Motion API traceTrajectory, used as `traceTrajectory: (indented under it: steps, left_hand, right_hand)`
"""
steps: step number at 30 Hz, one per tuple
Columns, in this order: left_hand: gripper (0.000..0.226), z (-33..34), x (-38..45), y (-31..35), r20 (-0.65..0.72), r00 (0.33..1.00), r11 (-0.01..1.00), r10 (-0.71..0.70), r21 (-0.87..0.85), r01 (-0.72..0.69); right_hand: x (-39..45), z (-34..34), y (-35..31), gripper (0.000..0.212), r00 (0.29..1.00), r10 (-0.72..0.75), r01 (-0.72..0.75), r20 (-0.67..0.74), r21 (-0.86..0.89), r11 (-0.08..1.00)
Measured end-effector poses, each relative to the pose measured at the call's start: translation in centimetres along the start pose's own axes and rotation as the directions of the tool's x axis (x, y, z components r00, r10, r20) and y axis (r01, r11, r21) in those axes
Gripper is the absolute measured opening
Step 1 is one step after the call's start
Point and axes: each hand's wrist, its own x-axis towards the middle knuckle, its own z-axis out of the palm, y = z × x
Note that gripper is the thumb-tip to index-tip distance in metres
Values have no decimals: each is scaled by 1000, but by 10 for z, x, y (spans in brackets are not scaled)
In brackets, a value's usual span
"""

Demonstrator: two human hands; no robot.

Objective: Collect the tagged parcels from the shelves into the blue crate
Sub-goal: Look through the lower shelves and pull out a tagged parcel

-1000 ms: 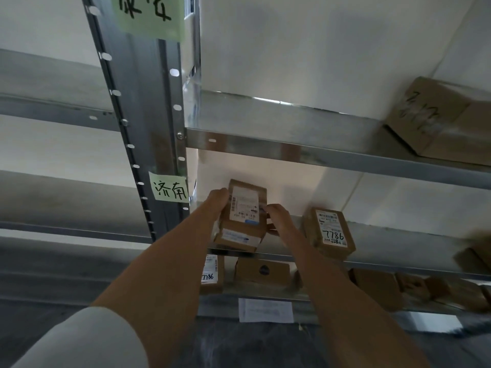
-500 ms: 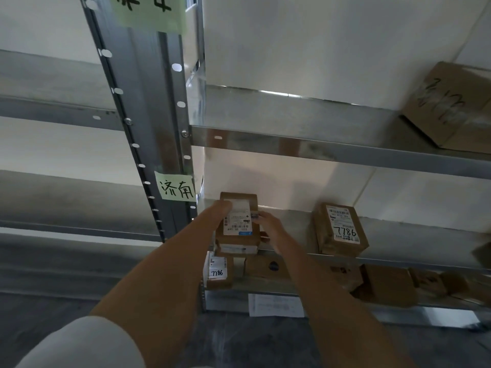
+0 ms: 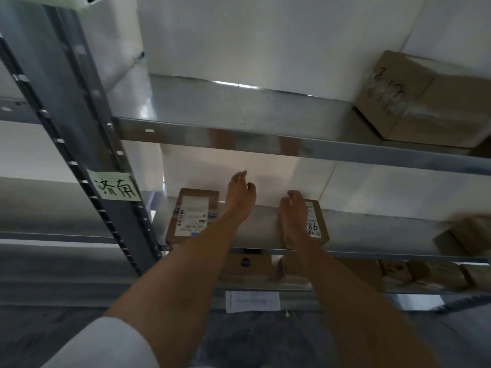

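Parcel (image 3: 191, 216) released since earlier frame, now flat on shelf (image 3: 265, 229), white label up, left hand (image 3: 240, 195) empty and relaxed, right hand (image 3: 293, 211) loosely curled over second parcel (image 3: 314, 224), grip unclear.

Grey metal shelving (image 3: 265, 140) against a white wall (image 3: 265, 43), dim light.

Middle shelf (image 3: 265, 229): labelled parcel (image 3: 192, 216) lying left; numbered parcel (image 3: 313, 221) lying right.
Upper shelf (image 3: 239, 139): large box (image 3: 425, 96) sitting far right.
Lower shelf (image 3: 292, 285): small boxes (image 3: 249, 264) sitting beneath.

Left hand (image 3: 240, 193) hovers empty beside a labelled parcel (image 3: 192, 216); right hand (image 3: 292, 208) rests on the 86-marked parcel (image 3: 314, 224).
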Motion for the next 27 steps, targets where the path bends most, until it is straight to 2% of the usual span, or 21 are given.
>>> traceTrajectory:
  steps: [3, 6, 9, 11, 14, 18, 22, 27]
  left_hand:
    - [47, 42, -5, 34, 134, 974, 967, -185, -153, 205]
    - [53, 79, -15, 49, 320, 887, 907, -333, -148, 394]
    - [58, 111, -25, 49, 451, 831, 869, -325, -205, 451]
    - [61, 128, -27, 47, 476, 824, 846, -306, -261, 465]
    - [62, 142, -28, 39, 429, 824, 788, -370, -325, 523]
    - [51, 138, -26, 21, 220, 841, 756, -494, -368, 541]
    - [43, 116, -31, 20, 67, 826, 671, -559, -549, 498]
    - [42, 101, -35, 18, 33, 838, 688, -544, -554, 469]
  right_hand:
    - [31, -37, 34, 39, 998, 56, -57, -35, -58, 997]
    - [54, -63, 68, 45, 981, 172, -150, 94, -202, 968]
    - [67, -66, 91, 48, 925, 313, -275, 215, -189, 943]
    - [69, -64, 102, 50, 897, 344, -316, 278, -140, 938]
    - [65, -62, 105, 41, 906, 247, -208, 344, -148, 967]
    - [49, -54, 114, 45, 925, 157, -215, 345, 135, 967]
    - [39, -48, 109, 34, 940, 82, -191, 330, 313, 930]
    - [28, -38, 93, 33, 945, 54, -175, 321, 363, 915]
